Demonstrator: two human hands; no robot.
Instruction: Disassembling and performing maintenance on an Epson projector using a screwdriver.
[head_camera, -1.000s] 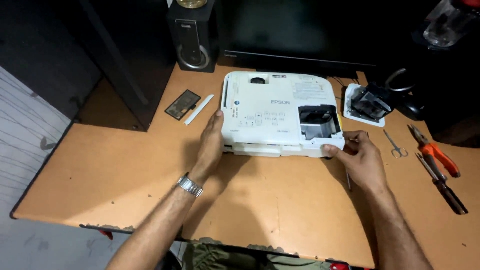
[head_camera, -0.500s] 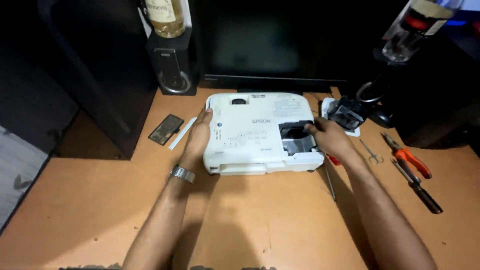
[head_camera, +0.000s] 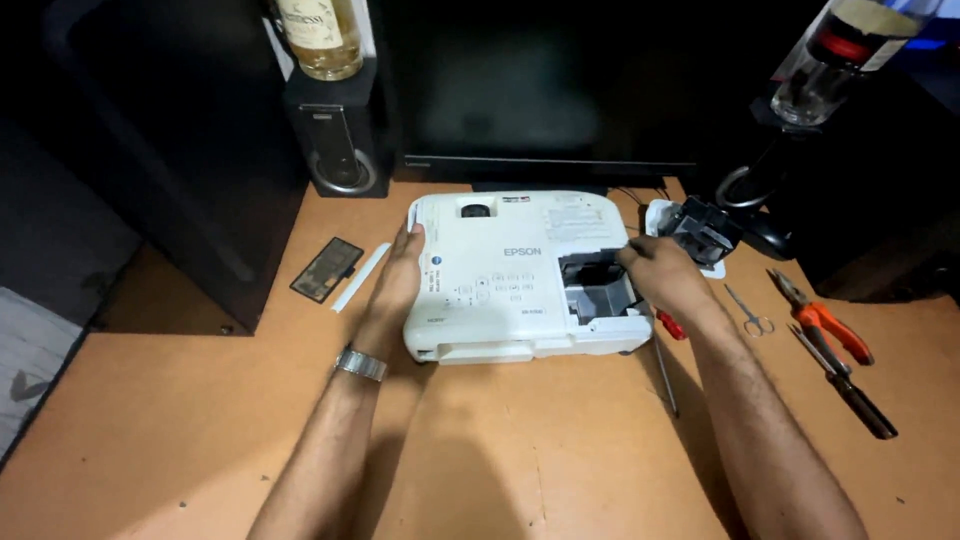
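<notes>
Head view shows a white projector lying flat near the middle back of the wooden tabletop, just in front of a dark monitor. The left hand lies flat against the projector's left side, fingers extended and clamped on nothing, seemingly bracing the housing so it does not slide. The right hand reaches over the open compartment at the projector's right end; its grip looks loosely curled at the compartment's edge, though whether it pinches anything cannot be told. The compartment is a dark grey recess with its cover off; what sits inside is too dim to make out. Just beside the right hand, a black lamp module rests on a white piece. A red-handled screwdriver lies beneath the right forearm, with small scissors, orange pliers and a dark tool further right. A small dark panel and a white strip lie left of the projector
</notes>
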